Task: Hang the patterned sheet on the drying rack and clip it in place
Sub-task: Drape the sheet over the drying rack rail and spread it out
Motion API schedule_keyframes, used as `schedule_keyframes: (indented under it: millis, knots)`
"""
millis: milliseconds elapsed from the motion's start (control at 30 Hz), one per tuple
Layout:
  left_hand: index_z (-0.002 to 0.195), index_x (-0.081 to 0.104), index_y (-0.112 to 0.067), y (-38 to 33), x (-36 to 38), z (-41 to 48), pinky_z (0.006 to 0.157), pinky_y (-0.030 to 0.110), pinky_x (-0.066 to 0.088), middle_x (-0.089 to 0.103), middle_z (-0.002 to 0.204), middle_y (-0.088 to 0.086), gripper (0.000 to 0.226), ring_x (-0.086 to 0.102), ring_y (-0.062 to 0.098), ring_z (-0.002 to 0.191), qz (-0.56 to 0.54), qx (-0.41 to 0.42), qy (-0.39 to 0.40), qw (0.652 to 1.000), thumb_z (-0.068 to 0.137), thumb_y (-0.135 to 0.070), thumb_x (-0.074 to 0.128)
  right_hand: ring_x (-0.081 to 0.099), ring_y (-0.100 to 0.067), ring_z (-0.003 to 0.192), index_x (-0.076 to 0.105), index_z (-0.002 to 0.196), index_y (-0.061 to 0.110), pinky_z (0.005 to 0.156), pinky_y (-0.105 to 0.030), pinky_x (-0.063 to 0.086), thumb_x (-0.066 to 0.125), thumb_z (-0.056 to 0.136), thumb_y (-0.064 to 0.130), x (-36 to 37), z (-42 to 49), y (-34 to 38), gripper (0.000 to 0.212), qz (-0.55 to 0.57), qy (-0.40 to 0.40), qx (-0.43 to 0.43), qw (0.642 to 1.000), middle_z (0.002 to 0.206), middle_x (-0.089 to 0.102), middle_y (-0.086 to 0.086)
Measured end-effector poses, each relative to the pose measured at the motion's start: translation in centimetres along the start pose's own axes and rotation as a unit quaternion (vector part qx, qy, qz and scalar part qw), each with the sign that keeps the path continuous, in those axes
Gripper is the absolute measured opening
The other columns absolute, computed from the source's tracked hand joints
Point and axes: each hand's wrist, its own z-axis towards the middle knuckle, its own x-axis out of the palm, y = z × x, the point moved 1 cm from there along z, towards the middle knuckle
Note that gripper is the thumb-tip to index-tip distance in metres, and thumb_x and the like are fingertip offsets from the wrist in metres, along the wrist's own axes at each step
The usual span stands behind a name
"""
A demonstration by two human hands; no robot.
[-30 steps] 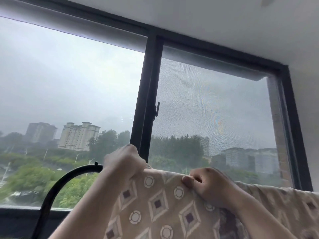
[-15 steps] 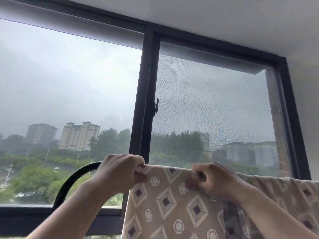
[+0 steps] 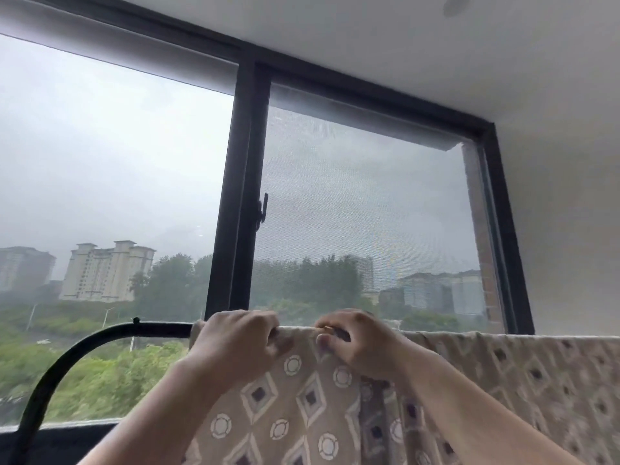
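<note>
Your left hand point(image 3: 235, 344) gripped the top edge of the sheet point(image 3: 302, 401) with curled fingers where it hung over the rack point(image 3: 100, 340), and your right hand point(image 3: 355, 345) pinched that edge just beside it. Something small and yellowish under your right hand was too hidden to identify. The rack's bar disappeared beneath the cloth.

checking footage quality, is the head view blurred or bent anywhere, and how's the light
Head view: flat grey daylight from outside backlights everything, no hard shadows; wide-angle lens leans the window frame uprights; patterned sheet blurs toward the right edge; left hand and right hand are sharper.
</note>
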Motion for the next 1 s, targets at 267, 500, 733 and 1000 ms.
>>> schedule_keyframes:
  millis: [267, 500, 733, 1000]
  knots:
    - [0.069, 0.052, -0.024, -2.0, -0.1, 1.3, 0.060, 0.024, 0.038, 0.059, 0.070, -0.012, 0.043, 0.055, 0.006, 0.063, 0.007, 0.001, 0.036, 0.999, 0.077, -0.066, 0.049, 0.061, -0.020, 0.106, 0.056, 0.084, 0.029, 0.082, -0.032, 0.040, 0.035, 0.101, 0.047, -3.1, -4.7, -9.0, 0.033, -0.138, -0.014, 0.162, 0.977, 0.107, 0.069, 0.002]
    - [0.081, 0.062, -0.022, -9.2, 2.6, 4.9, 0.058, 0.026, 0.040, 0.065, 0.078, -0.009, 0.049, 0.060, 0.012, 0.072, -0.006, -0.010, 0.078, 0.997, 0.073, -0.070, 0.059, 0.059, -0.023, 0.106, 0.037, 0.067, 0.032, 0.075, -0.030, 0.032, 0.031, 0.103, 0.043, -3.6, -5.3, -9.4, 0.038, -0.136, -0.021, 0.108, 0.985, 0.108, 0.068, -0.002]
    - [0.075, 0.058, -0.025, -9.0, 3.1, 4.9, 0.062, 0.029, 0.038, 0.054, 0.067, -0.013, 0.055, 0.050, 0.011, 0.066, 0.060, -0.067, 0.054, 0.994, 0.061, -0.078, 0.063, 0.061, -0.026, 0.104, 0.042, 0.071, 0.032, 0.075, -0.033, 0.036, 0.028, 0.102, 0.049, -6.5, -7.1, -16.6, 0.038, -0.164, 0.010, 0.128, 0.978, 0.106, 0.070, -0.001]
    - [0.075, 0.050, -0.028, -12.3, 3.3, 5.5, 0.062, 0.029, 0.032, 0.055, 0.071, -0.011, 0.050, 0.062, 0.012, 0.081, 0.133, -0.077, 0.070, 0.986, 0.060, -0.073, 0.067, 0.060, -0.029, 0.107, 0.061, 0.091, 0.022, 0.077, -0.032, 0.037, 0.030, 0.101, 0.049, -8.9, -9.2, -21.6, 0.042, -0.174, 0.006, 0.090, 0.981, 0.110, 0.069, -0.006]
